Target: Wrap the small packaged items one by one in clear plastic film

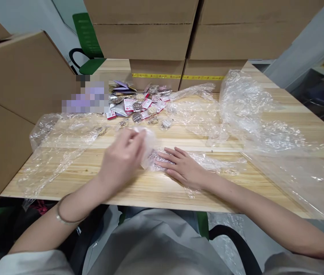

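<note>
Nearest to the camera lies a grey garment [156, 244] over the person's lap, and the two forearms reach out from it. Left hand [122, 160] is curled and pinches one end of a small clear plastic bag [150, 152], lifting that end a little above the surface [150, 187]. Right hand [182, 166] lies flat on the other part of the bag, fingers [167, 156] spread and pointing to the left, and presses it down. The bag's long axis seems to run left to right across the wooden surface, but the wrinkled film makes it hard to tell exactly. A thin bracelet [64, 215] sits on the left wrist. Loose sheets of clear plastic film [259, 122] lie on both sides. Farther back is a pile of small packets [139, 103], and behind it stand cardboard boxes [162, 34].
</note>
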A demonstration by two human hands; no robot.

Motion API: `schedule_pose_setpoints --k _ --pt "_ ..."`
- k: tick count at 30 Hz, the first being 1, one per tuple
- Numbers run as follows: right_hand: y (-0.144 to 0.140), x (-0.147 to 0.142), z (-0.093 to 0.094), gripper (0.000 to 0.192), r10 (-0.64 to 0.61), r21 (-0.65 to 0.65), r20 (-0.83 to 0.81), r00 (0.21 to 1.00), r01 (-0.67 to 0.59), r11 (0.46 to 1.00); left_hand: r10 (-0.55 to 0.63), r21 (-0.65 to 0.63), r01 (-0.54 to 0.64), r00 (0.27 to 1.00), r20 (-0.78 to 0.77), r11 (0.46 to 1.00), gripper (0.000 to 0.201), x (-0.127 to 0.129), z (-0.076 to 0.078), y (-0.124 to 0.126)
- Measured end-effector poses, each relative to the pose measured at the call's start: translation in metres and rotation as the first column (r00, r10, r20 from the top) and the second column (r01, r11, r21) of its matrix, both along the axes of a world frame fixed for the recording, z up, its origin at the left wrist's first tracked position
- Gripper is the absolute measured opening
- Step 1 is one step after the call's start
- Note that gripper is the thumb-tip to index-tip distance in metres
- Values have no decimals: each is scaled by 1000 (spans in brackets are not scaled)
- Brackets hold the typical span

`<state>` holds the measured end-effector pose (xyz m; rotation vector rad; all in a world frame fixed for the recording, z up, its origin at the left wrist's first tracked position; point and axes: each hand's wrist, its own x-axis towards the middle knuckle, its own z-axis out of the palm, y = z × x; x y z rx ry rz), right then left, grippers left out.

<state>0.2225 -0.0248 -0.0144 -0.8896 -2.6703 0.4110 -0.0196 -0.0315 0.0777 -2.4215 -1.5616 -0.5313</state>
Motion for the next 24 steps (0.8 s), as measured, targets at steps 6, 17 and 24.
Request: schedule_pose_setpoints --k 6,17,24 --pt "1 -5 -9 35 -39 24 -39 998 40 999 -351 -98 337 910 -222 936 29 78 -44 -2" --pt "-5 26 28 18 48 -273 -198 979 -102 957 -408 -20 412 908 101 911 31 54 -76 -10" --pt "-36 59 46 96 -495 -167 140 858 513 842 -529 -64 530 848 36 846 42 49 -80 -8"
